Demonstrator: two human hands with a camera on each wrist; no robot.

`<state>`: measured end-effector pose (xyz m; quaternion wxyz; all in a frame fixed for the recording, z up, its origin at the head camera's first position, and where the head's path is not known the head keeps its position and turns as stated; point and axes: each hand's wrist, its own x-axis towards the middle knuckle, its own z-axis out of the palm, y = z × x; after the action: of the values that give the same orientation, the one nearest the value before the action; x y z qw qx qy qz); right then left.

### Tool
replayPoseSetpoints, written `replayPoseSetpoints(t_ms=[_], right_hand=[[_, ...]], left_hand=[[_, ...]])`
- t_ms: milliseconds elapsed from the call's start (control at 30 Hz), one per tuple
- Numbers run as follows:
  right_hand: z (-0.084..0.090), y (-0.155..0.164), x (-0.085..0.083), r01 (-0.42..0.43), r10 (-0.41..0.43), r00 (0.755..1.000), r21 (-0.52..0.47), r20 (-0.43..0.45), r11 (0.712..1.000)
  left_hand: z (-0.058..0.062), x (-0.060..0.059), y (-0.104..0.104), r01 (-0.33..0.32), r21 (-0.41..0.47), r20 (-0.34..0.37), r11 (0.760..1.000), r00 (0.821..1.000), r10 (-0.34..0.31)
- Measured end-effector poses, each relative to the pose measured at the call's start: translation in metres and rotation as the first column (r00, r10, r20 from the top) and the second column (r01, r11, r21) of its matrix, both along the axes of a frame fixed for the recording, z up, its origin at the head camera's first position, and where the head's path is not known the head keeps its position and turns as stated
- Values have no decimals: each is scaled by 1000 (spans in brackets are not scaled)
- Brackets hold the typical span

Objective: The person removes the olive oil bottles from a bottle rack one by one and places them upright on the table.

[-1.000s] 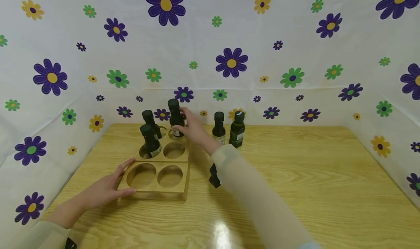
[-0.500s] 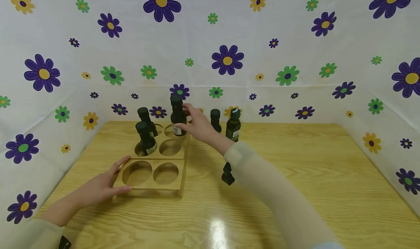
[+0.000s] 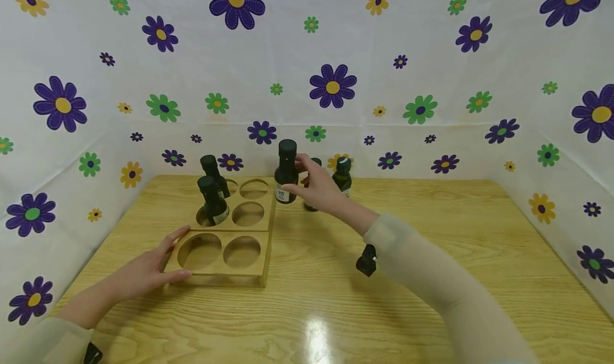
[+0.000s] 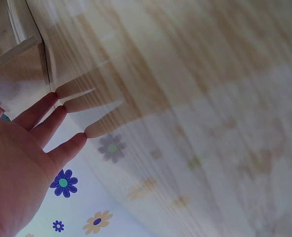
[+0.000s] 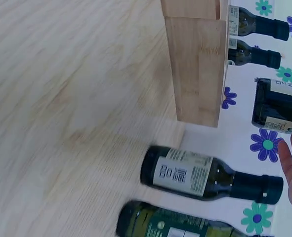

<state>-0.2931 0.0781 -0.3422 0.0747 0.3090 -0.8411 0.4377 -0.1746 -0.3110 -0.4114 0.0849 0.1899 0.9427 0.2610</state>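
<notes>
Right hand (image 3: 320, 189), grip closed round a dark bottle (image 3: 286, 173) held above the worktop (image 3: 431, 257); left hand (image 3: 144, 271), fingers straight, rests against the rack (image 3: 225, 236) to its left.

Surroundings: four standing bottles, table, backdrop.
A green bottle (image 3: 342, 175) and a black-capped bottle (image 3: 314, 162), mostly hidden, stand just behind the fingers of the right hand (image 3: 318, 191). A front dark bottle (image 3: 211, 200) and a rear dark bottle (image 3: 211, 169) stand upright beyond the fingertips of the left hand (image 3: 144, 271). A wooden table (image 3: 431, 236) lies beneath; a flowered cloth (image 3: 408, 44) encloses three sides.
</notes>
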Motion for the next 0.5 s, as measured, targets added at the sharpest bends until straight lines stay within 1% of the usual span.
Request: replayPoseSetpoints(t_ms=[267, 333, 500], right_hand=[[0, 36, 22, 7, -7, 1000, 37, -16, 999], [0, 45, 27, 2, -2, 1000, 31, -9, 1000], [-3, 69, 36, 26, -27, 999, 47, 20, 999]], left_hand=[[1, 0, 2, 5, 10, 1, 1000, 1000, -5], [1, 0, 2, 6, 11, 0, 1000, 1000, -6], [1, 0, 2, 7, 9, -4, 1000, 1000, -7]])
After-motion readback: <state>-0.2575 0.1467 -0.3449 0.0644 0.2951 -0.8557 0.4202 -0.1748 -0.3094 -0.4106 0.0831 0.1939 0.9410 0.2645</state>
